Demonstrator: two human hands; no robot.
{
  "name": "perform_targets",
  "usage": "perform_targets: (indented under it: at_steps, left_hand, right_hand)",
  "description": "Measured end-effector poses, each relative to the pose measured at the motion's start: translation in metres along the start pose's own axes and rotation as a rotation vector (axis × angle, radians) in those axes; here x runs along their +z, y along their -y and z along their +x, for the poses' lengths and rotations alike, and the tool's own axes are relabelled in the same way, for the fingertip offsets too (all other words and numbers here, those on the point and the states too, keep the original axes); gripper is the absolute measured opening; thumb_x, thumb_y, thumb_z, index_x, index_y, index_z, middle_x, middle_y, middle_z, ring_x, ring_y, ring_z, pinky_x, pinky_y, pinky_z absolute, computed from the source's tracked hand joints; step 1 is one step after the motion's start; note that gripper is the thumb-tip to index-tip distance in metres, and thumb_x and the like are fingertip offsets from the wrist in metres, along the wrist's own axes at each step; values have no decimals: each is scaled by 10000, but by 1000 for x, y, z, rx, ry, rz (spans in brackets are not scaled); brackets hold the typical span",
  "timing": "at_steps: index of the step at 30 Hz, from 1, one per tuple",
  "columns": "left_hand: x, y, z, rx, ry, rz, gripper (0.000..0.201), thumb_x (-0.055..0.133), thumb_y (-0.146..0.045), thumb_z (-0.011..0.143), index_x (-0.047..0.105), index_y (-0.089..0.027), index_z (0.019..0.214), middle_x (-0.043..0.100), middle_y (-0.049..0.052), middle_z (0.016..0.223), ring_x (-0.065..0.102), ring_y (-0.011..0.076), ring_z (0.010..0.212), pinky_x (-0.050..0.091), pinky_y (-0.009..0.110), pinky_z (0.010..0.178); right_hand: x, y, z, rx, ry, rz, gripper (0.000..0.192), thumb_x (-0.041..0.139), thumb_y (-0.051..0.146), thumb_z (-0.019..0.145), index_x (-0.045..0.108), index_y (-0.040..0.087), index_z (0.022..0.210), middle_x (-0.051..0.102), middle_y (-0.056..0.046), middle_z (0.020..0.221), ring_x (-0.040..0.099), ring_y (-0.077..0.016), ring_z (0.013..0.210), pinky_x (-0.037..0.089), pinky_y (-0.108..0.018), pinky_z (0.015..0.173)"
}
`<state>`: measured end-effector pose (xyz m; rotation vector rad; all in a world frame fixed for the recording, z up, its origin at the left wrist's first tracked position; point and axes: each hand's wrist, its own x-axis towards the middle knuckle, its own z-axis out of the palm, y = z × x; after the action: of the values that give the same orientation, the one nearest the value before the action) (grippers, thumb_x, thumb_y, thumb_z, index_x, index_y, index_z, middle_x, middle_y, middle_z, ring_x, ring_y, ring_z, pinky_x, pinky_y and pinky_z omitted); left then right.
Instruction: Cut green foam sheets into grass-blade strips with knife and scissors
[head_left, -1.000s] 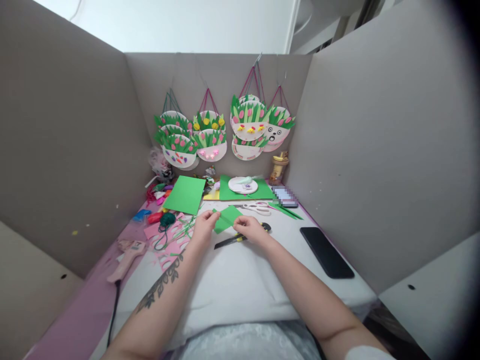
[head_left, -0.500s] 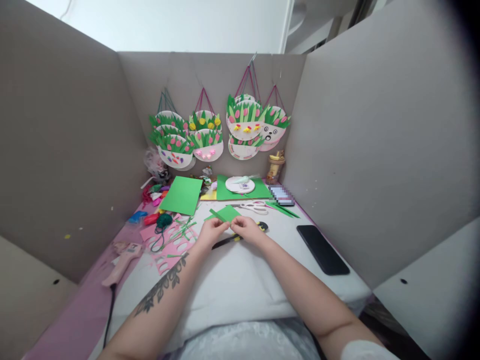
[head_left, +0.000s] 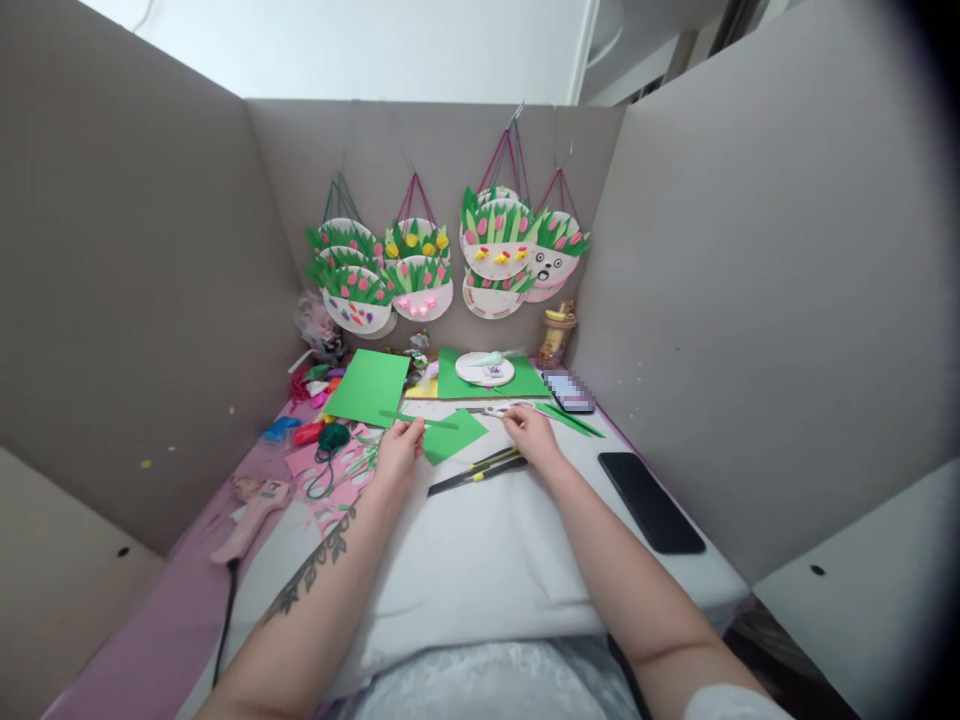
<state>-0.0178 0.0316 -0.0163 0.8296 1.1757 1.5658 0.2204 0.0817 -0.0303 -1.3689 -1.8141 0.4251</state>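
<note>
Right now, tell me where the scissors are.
In the head view, the scissors lie on the table just past the right hand, in front of the white plate.

Paper piece (head_left: 452, 437) between hands; scissors (head_left: 504, 409) behind; phone (head_left: 651, 487) right.

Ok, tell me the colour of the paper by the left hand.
Green paper, by the left hand; head view.

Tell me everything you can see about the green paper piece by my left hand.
The green paper piece is small, flat, roughly four-sided, and looks like thin craft paper. It lies tilted on the white table. The left hand touches its left edge and pinches a thin green strip crossing above it. Black-and-yellow sticks lie just right.
</note>
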Motion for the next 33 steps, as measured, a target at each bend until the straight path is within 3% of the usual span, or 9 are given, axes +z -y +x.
perform_targets:
  at_steps: [3,5,7,13,18,23,26,30,33]
  left_hand:
    - [2,4,0,-72,-11,-23,276,697,-349,702,500,-156,700,541,-31,602,505,64,504,318,156,423]
    - [5,7,-2,-114,16,-56,246,675,-328,737,493,-162,749,594,-3,670,565,83,553,370,162,444]
    - [7,8,-4,-137,56,-76,228,659,-308,761,479,-167,772,622,11,697,586,91,566,411,172,467]
    - [6,9,-7,-136,106,-68,259,714,-190,703,466,-164,774,637,8,685,608,93,609,486,196,572]
    - [6,9,-9,-117,158,-79,399,804,-214,580,438,-175,734,656,8,718,610,97,627,487,209,609]
    - [7,3,-9,-66,128,-92,355,809,-294,569,520,-152,719,582,-38,618,583,81,594,483,200,625]
    - [9,-6,-10,-75,93,-126,309,774,-297,631,512,-152,708,596,-19,642,599,85,623,493,200,631]
    - [20,-21,-13,-132,112,-157,276,740,-262,687,484,-159,701,623,12,685,622,96,665,509,212,642]
    - [31,-28,-13,-87,95,-223,279,735,-268,695,475,-167,696,603,-8,669,610,84,652,507,208,644]
  right_hand:
    - [-10,-30,15,18,-15,-300,328,447,163,820,688,179,1043,675,-90,1074,553,-228,1020,387,-326,928]
    - [-10,-45,21,88,24,-406,428,459,190,843,592,185,1249,642,-106,1167,513,-249,1114,374,-339,954]
    - [-8,-52,25,140,90,-459,486,463,217,857,509,202,1341,620,-107,1211,495,-263,1146,376,-348,951]
    - [-10,-51,26,142,207,-559,439,493,144,812,614,253,1220,626,-59,1208,507,-257,1101,379,-322,915]
    - [-18,-43,22,172,266,-627,437,630,362,761,644,217,1173,628,-107,1166,535,-275,1060,397,-316,860]
    - [-29,-34,19,192,304,-616,328,650,378,710,713,154,941,681,-143,980,603,-259,910,413,-287,747]
    - [-37,-29,15,189,201,-568,265,635,375,701,701,154,831,685,-144,881,609,-260,827,406,-293,683]
    - [-40,-18,4,180,77,-249,207,591,309,702,639,179,855,657,-52,755,572,-180,664,386,-258,610]
    - [-39,-1,-5,45,131,16,259,565,220,662,592,179,917,624,5,758,531,-141,643,385,-234,609]
